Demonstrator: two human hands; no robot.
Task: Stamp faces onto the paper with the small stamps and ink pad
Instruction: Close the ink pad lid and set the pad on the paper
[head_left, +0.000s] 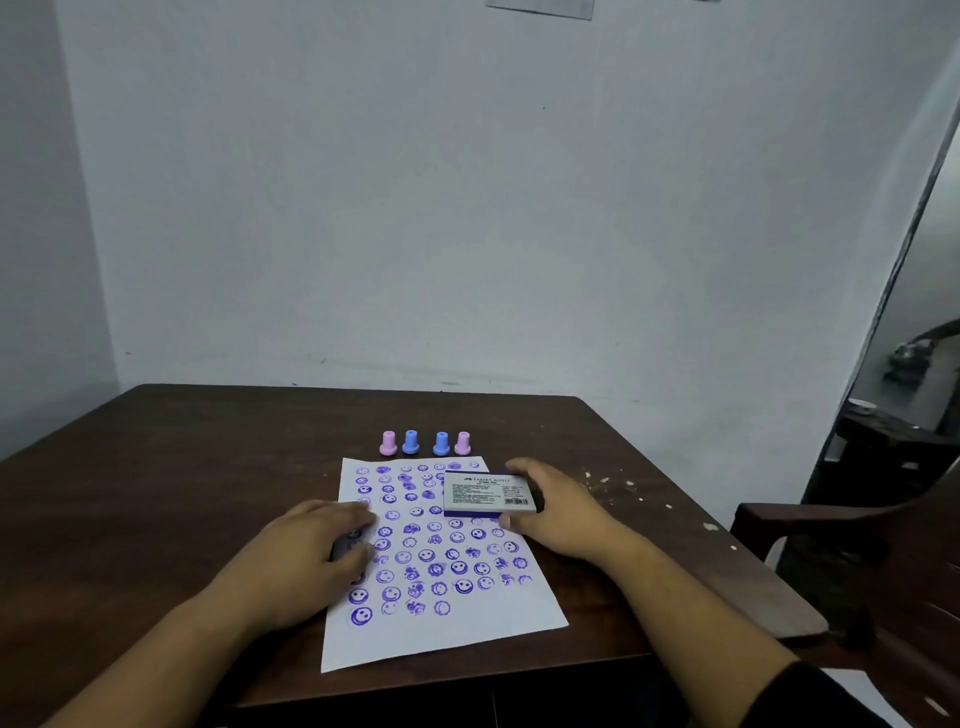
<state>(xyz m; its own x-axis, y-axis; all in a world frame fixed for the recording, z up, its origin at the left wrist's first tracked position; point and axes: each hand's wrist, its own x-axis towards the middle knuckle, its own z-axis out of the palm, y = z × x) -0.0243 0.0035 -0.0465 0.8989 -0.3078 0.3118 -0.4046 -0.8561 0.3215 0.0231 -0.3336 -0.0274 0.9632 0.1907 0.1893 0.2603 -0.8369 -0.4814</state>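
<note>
A white paper (467, 629) lies on the dark wooden table (171, 488), covered with rows of purple stamped faces. My right hand (561, 512) grips the closed ink pad box (490, 493) by its right end, above the paper's upper right part. My left hand (311, 545) rests flat on the paper's left edge, fingers together, with a dark shape under the fingers that I cannot identify. Four small stamps stand in a row just beyond the paper: pink (388, 443), blue (410, 441), blue (441, 443), pink (462, 442).
A dark wooden chair (852, 540) stands at the table's right side. White flecks (628, 486) dot the table right of the paper. A pale wall rises behind the table, and a doorway opens at far right.
</note>
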